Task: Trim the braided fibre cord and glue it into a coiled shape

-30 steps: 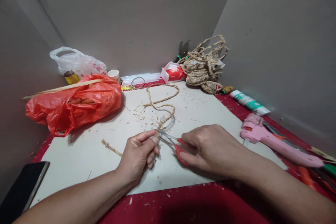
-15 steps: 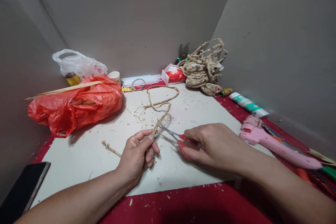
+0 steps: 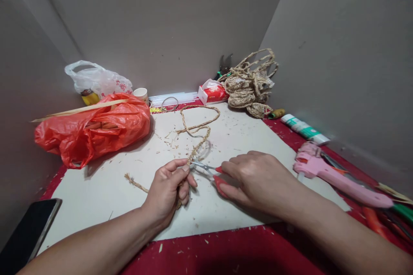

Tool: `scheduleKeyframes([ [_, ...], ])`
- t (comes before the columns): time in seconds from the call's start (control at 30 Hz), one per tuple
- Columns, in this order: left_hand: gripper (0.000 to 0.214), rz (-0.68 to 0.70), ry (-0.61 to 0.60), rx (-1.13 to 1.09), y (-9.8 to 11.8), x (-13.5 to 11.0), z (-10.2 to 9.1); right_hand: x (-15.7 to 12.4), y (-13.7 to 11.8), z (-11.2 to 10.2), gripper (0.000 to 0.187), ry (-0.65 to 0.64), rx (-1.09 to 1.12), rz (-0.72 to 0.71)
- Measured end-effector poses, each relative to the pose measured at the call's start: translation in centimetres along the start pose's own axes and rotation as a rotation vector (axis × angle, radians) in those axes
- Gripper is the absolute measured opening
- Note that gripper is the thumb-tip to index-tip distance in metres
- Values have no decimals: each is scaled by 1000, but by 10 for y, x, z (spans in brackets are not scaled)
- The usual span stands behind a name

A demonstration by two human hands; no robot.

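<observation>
A braided straw rope [image 3: 203, 137] runs in a loose loop over the white sheet [image 3: 245, 133] and down into my left hand [image 3: 172, 184], which pinches it between thumb and fingers. Its frayed end [image 3: 132, 180] pokes out to the left of that hand. My right hand [image 3: 258, 176] grips red-handled scissors [image 3: 206, 166] by the loops. The blades point left and touch or lie very close to the rope, just beside my left fingertips. Whether the rope lies between the blades is hard to make out.
A red plastic bag [image 3: 106, 131] lies at left, a phone [image 3: 32, 227] at the front left corner. Bundled straw rope [image 3: 247, 90] and a tissue pack [image 3: 213, 92] stand at the back. A pink glue gun [image 3: 342, 180] rests at right. Straw scraps litter the sheet.
My right hand has brought the scissors slightly left and down, from higher on the rope to right beside my left fingertips. The left hand has barely moved.
</observation>
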State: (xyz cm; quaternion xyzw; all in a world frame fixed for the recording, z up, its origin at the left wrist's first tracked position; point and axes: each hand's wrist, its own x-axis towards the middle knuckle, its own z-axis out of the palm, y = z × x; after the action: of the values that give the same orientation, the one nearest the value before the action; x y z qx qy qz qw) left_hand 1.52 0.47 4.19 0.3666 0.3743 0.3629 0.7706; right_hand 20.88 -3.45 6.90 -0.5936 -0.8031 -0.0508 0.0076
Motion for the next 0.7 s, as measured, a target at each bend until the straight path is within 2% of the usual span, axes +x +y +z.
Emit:
scheduleKeyframes([
  [0.7,24,20,10,54,-2,-1,0,1,-3,3,28,-49,75,10],
])
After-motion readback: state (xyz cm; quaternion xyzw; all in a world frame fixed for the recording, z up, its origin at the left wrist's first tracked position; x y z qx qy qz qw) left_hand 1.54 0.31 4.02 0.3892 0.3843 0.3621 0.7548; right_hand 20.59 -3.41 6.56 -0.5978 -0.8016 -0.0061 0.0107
